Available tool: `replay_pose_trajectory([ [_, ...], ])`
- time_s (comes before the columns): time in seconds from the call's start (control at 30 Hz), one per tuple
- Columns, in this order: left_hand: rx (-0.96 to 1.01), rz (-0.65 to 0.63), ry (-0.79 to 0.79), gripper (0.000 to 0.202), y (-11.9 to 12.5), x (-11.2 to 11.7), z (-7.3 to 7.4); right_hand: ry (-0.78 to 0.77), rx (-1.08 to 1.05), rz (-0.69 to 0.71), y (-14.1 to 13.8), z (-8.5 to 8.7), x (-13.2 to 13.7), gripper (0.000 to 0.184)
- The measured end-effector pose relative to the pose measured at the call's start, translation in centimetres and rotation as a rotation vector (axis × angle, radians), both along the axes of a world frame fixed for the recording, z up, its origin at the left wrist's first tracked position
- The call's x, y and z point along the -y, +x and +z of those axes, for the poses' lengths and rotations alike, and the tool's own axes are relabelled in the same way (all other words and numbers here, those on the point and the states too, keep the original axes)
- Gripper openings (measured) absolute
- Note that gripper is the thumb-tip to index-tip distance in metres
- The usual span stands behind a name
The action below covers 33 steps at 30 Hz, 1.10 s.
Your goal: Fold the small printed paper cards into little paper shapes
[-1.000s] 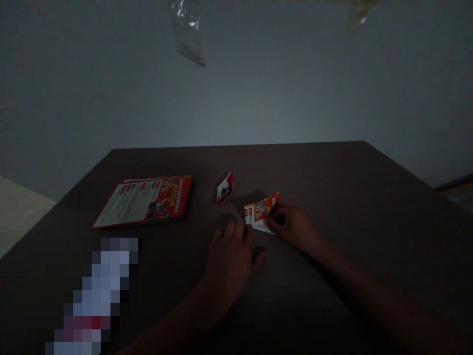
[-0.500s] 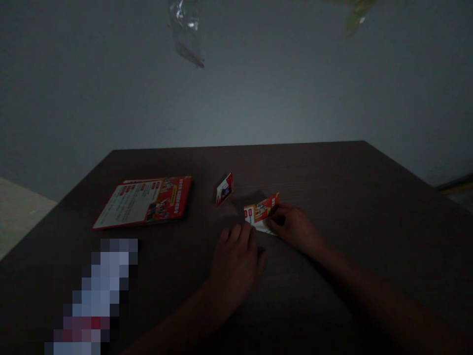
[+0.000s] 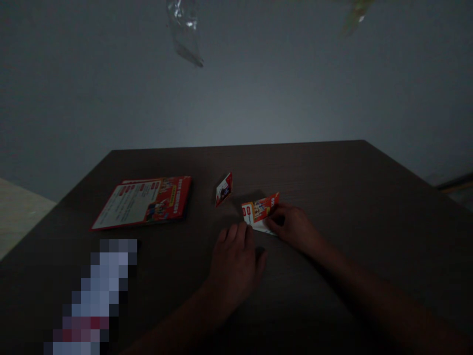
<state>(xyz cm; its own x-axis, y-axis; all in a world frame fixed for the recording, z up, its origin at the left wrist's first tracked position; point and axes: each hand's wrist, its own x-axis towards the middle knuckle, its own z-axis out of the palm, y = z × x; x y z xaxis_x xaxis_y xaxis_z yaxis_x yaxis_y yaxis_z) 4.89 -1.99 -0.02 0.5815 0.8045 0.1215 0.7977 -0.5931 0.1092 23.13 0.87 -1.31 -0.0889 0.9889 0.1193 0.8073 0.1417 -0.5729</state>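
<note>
A red-and-white printed leaflet (image 3: 260,209), folded, stands partly raised from the table with a pale lower layer beneath it. My right hand (image 3: 293,222) pinches its right side between thumb and fingers. At its near left corner lies my left hand (image 3: 236,256), back upward, fingertips at the paper's edge and thumb held apart. Just beyond the leaflet, a small folded red-and-white paper (image 3: 224,190) stands tilted, touched by neither hand. Dim light hides the undersides of my fingers.
The dark wood table (image 3: 314,167) meets a grey wall (image 3: 288,88). A stack of red-and-white leaflets (image 3: 148,203) lies at the left. Nearer, a blurred-out pale object (image 3: 96,291) lies at lower left. A clear plastic bag (image 3: 186,37) hangs on the wall.
My left hand has shifted very slightly left, and the leaflet's left edge has moved a little left too. My right hand keeps its pinch in nearly the same place.
</note>
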Motion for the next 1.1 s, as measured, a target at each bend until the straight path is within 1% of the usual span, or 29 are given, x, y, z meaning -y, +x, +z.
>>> replay_pose_trajectory([
  [0.17, -0.051, -0.031, 0.038, 0.042, -0.06, -0.21, 0.22, 0.002, -0.002, -0.013, -0.04, 0.07, 0.03, 0.013],
  [0.33, -0.106, -0.082, 0.09, 0.036, 0.13, -0.27, 0.17, -0.01, 0.013, -0.019, -0.13, 0.12, 0.03, 0.015],
  [0.6, -0.005, -0.032, 0.002, 0.037, 0.02, -0.22, 0.13, -0.014, 0.021, -0.015, -0.15, 0.22, 0.01, 0.014],
  [0.73, 0.012, -0.02, -0.02, 0.037, -0.21, -0.44, 0.19, -0.005, 0.006, -0.008, -0.09, 0.19, 0.01, 0.014],
  [0.97, -0.069, -0.057, 0.017, 0.036, -0.2, -0.55, 0.35, -0.008, 0.006, -0.019, -0.05, 0.06, -0.03, 0.014],
  [1.1, -0.064, -0.06, 0.04, 0.036, -0.06, -0.4, 0.21, -0.011, -0.001, -0.025, -0.11, 0.17, -0.03, 0.013],
])
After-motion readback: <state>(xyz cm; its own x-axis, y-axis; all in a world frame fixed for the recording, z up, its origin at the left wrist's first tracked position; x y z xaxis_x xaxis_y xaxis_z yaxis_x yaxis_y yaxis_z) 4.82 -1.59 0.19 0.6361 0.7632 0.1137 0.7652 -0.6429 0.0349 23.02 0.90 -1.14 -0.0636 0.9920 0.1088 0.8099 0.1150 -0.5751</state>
